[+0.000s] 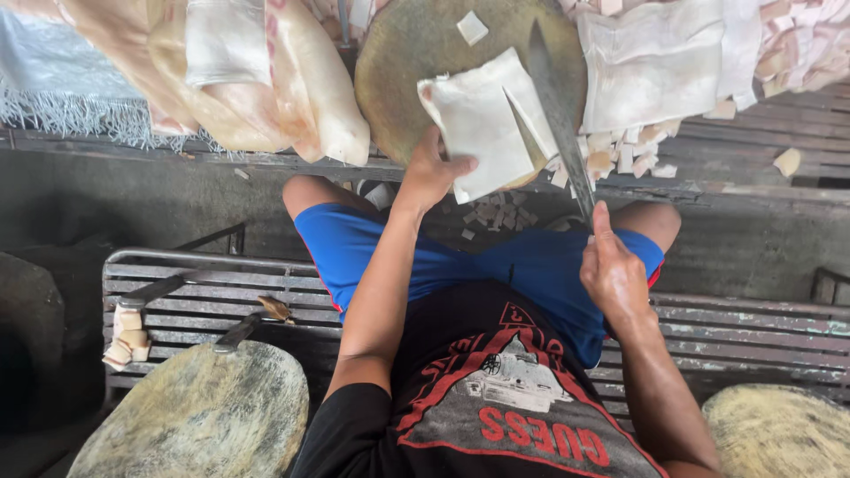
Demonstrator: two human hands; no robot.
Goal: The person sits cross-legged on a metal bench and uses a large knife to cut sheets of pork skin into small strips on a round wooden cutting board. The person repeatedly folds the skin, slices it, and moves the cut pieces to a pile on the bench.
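Our left hand presses down with spread fingers on the near corner of a pale, smooth, leathery sheet of skin, grasping its edge with the thumb. That sheet lies on a round, worn wooden chopping block at twelve o'clock from us, with a slit already cut through it. Our right hand is clenched around the handle of a long, dull steel knife, whose blade runs up across the sheet's right side. Small square offcuts lie scattered at one o'clock, just beside the block. Larger folded, creamy slabs pile up at ten o'clock. We sit on a slatted metal bench; another round block with a second knife rests at eight o'clock.
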